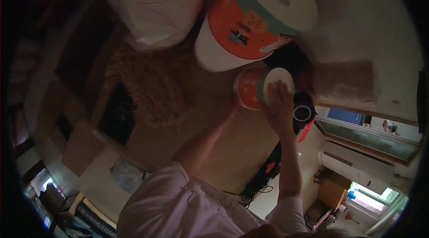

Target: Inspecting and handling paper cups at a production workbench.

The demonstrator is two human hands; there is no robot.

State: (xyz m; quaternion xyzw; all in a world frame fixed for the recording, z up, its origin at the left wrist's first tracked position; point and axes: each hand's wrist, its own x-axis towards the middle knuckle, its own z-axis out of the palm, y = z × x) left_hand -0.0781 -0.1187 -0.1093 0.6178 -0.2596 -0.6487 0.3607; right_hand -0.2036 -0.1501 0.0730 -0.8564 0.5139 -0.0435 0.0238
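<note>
A small orange can with a white lid [250, 87] lies on its side in the middle of the view. My right hand [280, 106] is pressed over its lid, fingers spread across the white face. My left forearm [210, 135] reaches up to the can's lower left side, where the hand is hidden behind the can. Just above it stands a large orange and white bucket with a white lid [250, 23].
A white ribbed sack or tub [156, 5] is at the upper left, above a heap of brown fibrous stuff [152, 86]. A black tape roll [302, 113] and a red item [306, 131] sit right of my hand. A brown mat [344, 81] lies farther right.
</note>
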